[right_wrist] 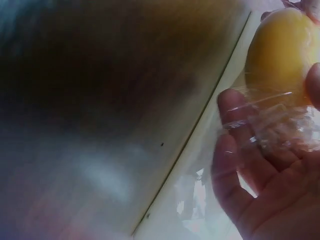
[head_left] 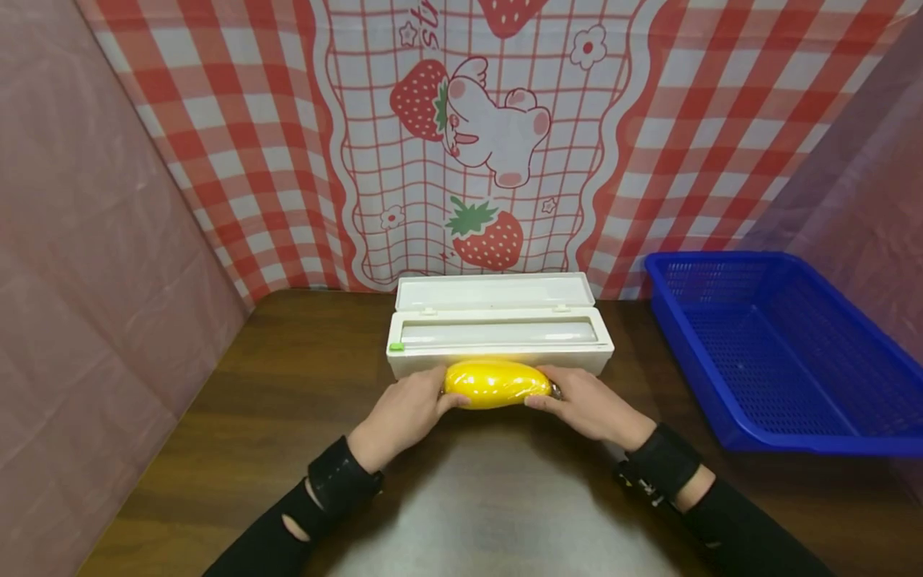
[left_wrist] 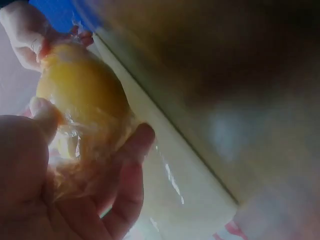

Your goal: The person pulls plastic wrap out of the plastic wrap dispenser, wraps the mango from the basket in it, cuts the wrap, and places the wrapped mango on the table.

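Observation:
A smooth yellow oblong fruit (head_left: 496, 384), shaped like a mango, is wrapped in shiny cling film. Its left end is held by my left hand (head_left: 405, 411), thumb on the near side and fingers beyond. At the other end my right hand (head_left: 593, 401) grips in the same way. Crumpled film (right_wrist: 285, 122) bunches against the right palm in the right wrist view, and more film (left_wrist: 82, 170) gathers in the left hand. Right behind the fruit stands a white cling film dispenser (head_left: 497, 353), its lid (head_left: 493, 291) raised and a film roll (head_left: 497, 332) inside.
A blue plastic basket (head_left: 692, 344) stands on the right of the brown wooden table (head_left: 288, 369). A green slider (head_left: 397, 347) sits at the dispenser's left end. Behind hangs a red-and-white checked cloth (head_left: 267, 160); a pink curtain (head_left: 94, 240) hangs on the left.

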{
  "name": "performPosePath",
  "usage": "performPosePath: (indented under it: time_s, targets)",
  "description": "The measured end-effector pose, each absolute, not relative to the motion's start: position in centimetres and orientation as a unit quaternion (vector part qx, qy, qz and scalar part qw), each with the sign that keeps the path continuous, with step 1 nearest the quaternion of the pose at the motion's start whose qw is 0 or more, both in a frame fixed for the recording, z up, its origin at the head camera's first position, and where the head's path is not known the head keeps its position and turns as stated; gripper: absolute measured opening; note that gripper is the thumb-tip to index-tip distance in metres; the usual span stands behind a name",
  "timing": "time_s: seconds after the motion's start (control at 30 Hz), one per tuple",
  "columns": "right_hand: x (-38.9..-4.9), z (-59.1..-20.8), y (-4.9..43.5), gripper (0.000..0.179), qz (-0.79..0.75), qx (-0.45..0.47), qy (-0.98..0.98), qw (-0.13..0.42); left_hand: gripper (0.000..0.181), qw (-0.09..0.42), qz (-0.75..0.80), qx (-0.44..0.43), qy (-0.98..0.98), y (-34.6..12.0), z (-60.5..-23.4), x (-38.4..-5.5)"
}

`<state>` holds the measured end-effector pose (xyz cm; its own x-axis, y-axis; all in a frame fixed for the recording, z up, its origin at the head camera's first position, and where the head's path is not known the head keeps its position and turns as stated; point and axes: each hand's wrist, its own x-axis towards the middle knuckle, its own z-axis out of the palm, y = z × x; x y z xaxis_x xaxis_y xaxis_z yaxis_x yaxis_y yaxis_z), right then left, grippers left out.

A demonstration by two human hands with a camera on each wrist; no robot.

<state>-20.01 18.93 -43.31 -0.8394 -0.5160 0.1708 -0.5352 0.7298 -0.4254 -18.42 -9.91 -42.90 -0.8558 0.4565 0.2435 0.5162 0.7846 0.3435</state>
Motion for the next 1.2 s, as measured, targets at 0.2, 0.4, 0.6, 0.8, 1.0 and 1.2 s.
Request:
performPosePath:
  time_s: [0.2,0.4,0.6,0.8,1.0,1.2]
  targets:
    - [-19.9,-43.7,18.8,0.05,0.245,0.299,-0.922,0.009,0.056,0.096,-0.154,-0.27,-0.946,-9.3,-43.6,-17.3]
    - [-19.8,-44.0,19.2,0.049,0.272,0.306,-0.912,0.006,0.071,0.11,-0.154,-0.243,-0.951,-8.6,-43.8,-16.9]
    - [-19.6,-44.0,19.3,0.05,0.272,0.309,-0.911,-0.002,0.085,0.122,-0.087,-0.202,-0.968,-8.4,-43.9,-16.9]
    - [-19.6,-43.6,19.1,0.047,0.259,0.303,-0.917,-0.004,0.077,0.096,-0.072,-0.193,-0.974,-8.4,-43.8,-17.0]
    - [-19.6,-43.6,18.8,0.05,0.25,0.294,-0.923,-0.021,0.072,0.049,-0.05,-0.181,-0.981,-8.5,-43.9,-17.2]
    - [-19.5,-43.1,18.8,0.057,0.204,0.303,-0.931,-0.017,0.073,-0.049,-0.061,-0.175,-0.982,-9.7,-43.2,-17.3]
